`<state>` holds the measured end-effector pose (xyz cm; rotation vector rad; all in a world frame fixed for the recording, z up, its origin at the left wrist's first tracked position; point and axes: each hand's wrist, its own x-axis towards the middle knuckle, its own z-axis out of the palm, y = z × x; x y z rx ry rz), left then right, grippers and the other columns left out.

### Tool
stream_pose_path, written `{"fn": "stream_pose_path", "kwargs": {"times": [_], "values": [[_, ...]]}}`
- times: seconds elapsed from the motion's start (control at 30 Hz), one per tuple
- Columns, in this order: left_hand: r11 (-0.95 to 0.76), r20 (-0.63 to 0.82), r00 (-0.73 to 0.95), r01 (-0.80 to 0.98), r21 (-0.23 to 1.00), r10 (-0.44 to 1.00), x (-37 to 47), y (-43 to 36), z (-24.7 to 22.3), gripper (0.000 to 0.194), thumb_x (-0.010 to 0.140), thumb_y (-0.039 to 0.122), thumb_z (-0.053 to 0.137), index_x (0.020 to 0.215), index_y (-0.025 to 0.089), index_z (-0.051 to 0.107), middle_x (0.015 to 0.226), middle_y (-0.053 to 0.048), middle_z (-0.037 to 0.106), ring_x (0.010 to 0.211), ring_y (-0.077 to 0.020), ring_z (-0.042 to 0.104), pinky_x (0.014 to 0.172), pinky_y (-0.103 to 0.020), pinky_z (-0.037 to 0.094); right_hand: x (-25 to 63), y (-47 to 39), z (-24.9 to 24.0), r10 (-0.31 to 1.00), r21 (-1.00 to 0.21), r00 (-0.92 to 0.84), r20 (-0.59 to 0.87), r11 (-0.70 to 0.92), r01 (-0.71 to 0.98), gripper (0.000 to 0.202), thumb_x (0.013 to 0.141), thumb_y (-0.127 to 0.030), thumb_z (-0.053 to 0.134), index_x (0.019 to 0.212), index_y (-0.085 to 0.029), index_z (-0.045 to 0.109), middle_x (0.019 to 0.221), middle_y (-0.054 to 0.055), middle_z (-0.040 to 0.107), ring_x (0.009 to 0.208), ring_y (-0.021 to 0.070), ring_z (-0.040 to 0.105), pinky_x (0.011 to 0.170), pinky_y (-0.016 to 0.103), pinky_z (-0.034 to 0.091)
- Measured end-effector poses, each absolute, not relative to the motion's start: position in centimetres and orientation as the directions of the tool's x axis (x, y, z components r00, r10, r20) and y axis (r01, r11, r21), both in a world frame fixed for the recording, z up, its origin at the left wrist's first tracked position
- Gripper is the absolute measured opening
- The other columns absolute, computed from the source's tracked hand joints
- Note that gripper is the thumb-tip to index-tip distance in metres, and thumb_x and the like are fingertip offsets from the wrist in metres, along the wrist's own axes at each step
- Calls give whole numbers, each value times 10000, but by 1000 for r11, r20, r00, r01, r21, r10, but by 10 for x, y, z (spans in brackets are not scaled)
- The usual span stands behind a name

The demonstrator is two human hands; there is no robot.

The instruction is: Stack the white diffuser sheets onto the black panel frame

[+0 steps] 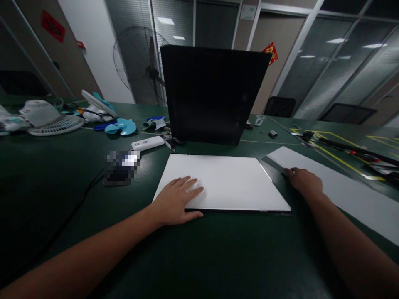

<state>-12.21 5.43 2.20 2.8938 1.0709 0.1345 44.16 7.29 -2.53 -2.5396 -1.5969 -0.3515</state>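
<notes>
A flat white rectangular panel [230, 182] with a dark front edge lies on the green table in front of me. My left hand [176, 199] rests on its front left part, fingers spread and palm down, the thumb over the front edge. To the right of the panel, my right hand [304, 182] has its fingers closed at the left edge of a long white sheet [339, 191]. The sheet slants away to the right, partly behind my right forearm. A large black panel [215, 95] stands upright just behind the white one.
Left of the panel are a white stick-shaped device [148, 143], a blurred-out object [123, 166] with a cable, a blue fan blade [121, 126] and a white fan grille [57, 124]. A small grey block [273, 133] and dark tools [358, 149] lie at the right on the table [233, 257].
</notes>
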Motion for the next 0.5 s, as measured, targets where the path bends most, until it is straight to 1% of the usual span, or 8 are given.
{"fn": "stream_pose_path", "kwargs": {"times": [0.07,0.17,0.27,0.33,0.4,0.43,0.5], "values": [[-761,56,759,644,79,649,-122,54,22,748,944,740,507,1553,305,496,1646,-116,444,1521,-371,404,1206,-573,369,439,73,-23,863,18,443,241,-461,887,717,1023,-552,228,1157,-116,782,1078,305,717,975,409,711,806,551,523],[-762,54,760,643,82,647,-122,56,20,691,978,697,480,1521,274,540,1612,-128,491,1490,-362,455,1190,-564,395,432,70,-15,825,-4,514,234,-528,849,723,1032,-478,185,1213,-69,752,1049,327,705,965,417,703,796,530,507],[-762,85,757,641,91,648,-122,57,18,655,984,671,492,1498,272,564,1590,-121,520,1468,-359,487,1179,-560,411,417,64,0,784,-59,548,292,-557,828,743,1041,-481,172,1235,-25,726,987,351,689,922,427,694,758,511,473],[-759,95,753,644,95,651,-121,57,17,641,981,657,508,1491,273,570,1582,-115,531,1459,-357,499,1175,-556,416,403,59,10,759,-86,553,345,-561,823,755,1048,-501,165,1242,-24,717,948,349,684,881,422,690,721,497,442],[-757,90,752,647,92,653,-121,57,18,631,983,641,514,1489,268,570,1576,-115,538,1455,-353,504,1175,-553,417,385,56,20,754,-75,523,396,-541,837,739,1054,-512,175,1227,-42,718,919,325,690,835,403,686,691,473,413],[-756,84,752,648,88,654,-121,57,18,629,986,635,511,1490,264,567,1576,-117,538,1455,-352,503,1176,-552,417,374,54,25,763,-47,481,433,-513,857,714,1058,-505,186,1212,-59,721,915,306,698,813,385,683,680,456,402],[-757,69,754,649,79,653,-121,57,19,632,991,634,503,1492,253,563,1577,-130,534,1457,-355,499,1173,-556,420,347,49,31,786,43,338,518,-419,907,632,1064,-478,233,1159,-105,734,910,247,720,761,329,674,649,409,381]]}}
